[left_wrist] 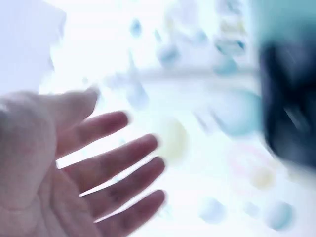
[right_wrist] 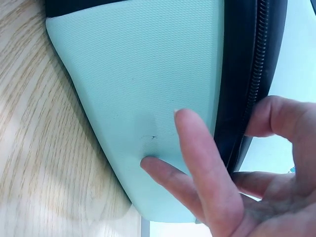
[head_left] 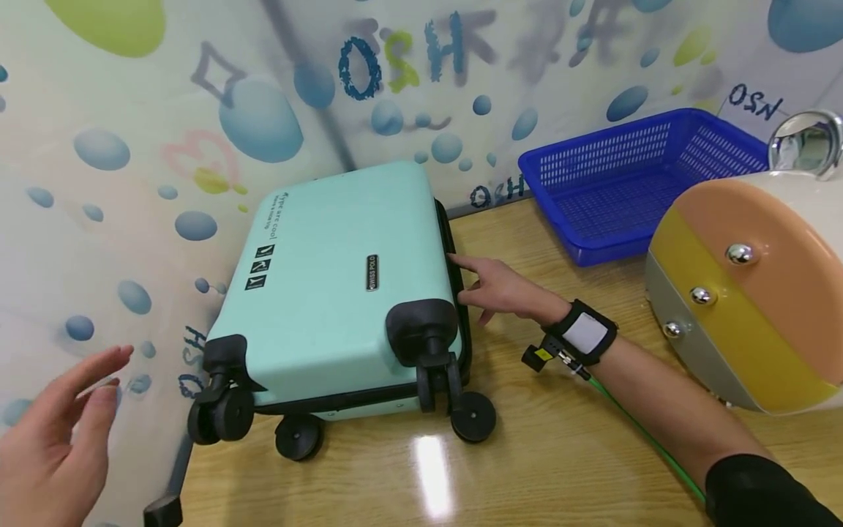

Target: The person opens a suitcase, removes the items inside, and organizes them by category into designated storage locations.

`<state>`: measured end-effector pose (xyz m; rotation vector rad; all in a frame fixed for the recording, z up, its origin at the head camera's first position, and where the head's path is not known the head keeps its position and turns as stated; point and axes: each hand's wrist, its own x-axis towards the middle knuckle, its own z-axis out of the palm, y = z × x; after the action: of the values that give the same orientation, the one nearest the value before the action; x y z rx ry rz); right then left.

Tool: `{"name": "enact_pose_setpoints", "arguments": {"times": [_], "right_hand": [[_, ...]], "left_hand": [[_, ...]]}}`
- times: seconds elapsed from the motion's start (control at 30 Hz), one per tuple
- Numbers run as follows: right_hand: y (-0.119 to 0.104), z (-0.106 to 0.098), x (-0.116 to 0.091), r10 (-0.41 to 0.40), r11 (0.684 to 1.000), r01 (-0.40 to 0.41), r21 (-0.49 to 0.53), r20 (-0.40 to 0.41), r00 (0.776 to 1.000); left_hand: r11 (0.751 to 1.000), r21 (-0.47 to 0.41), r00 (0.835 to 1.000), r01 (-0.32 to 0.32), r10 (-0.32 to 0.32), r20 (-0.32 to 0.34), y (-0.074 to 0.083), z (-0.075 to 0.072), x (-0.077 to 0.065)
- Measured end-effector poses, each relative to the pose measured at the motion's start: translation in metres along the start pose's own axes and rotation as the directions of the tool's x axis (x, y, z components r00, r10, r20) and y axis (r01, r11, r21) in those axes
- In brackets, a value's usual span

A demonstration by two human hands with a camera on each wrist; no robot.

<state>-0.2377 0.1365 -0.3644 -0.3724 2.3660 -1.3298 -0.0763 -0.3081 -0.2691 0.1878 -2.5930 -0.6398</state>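
Mint-green hard-shell suitcase (head_left: pixel 329 300) with black wheels (head_left: pixel 473 417) lies front face up on the pale wood-grain desk (head_left: pixel 356 483), wheels toward the person, near a white wall covering (head_left: pixel 151 234) printed with blue and green ovals. The right hand (head_left: pixel 499 288) touches the suitcase's right side by the black zip edge (right_wrist: pixel 257 54), its grip spread (one fingertip (right_wrist: pixel 150 165) appears to touch the green shell (right_wrist: pixel 138 84) in the right wrist view). The left hand (head_left: pixel 62 439), well apart from the suitcase, hangs before the wall covering, its grip spread too. A blue plastic basket (head_left: pixel 582 252) with slatted sides stands to the right of the suitcase, near a rounded object (head_left: pixel 777 263) with an orange, yellow and grey striped face and silver knobs (head_left: pixel 701 296).
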Motion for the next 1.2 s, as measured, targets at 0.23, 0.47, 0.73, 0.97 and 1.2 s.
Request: {"name": "enact_pose_setpoints", "arguments": {"times": [0.23, 0.47, 0.73, 0.97, 1.2], "right_hand": [[0.000, -0.002, -0.002, 0.010, 1.000, -0.010, -0.012, -0.005, 1.000], [0.002, 0.000, -0.004, 0.004, 1.000, -0.004, -0.003, 0.005, 1.000], [0.002, 0.000, -0.004, -0.017, 0.999, 0.017, 0.039, 0.015, 1.000], [0.001, 0.000, -0.004, -0.026, 0.999, 0.023, 0.049, 0.044, 0.999], [0.003, 0.002, -0.004, -0.036, 0.995, 0.029, 0.097, 0.070, 0.997]], "left_hand": [[0.728, -0.124, 0.729, -0.675, 0.683, 0.042, 0.087, 0.010, -0.022], [0.621, -0.091, 0.567, -0.778, 0.758, 0.324, 0.131, 0.068, -0.030], [0.542, 0.003, 0.490, -0.840, 0.757, 0.433, 0.156, 0.112, -0.027], [0.397, 0.084, 0.396, -0.914, 0.826, 0.401, 0.175, 0.130, -0.019], [0.306, 0.110, 0.324, -0.946, 0.851, 0.413, 0.191, 0.140, -0.005]]}}
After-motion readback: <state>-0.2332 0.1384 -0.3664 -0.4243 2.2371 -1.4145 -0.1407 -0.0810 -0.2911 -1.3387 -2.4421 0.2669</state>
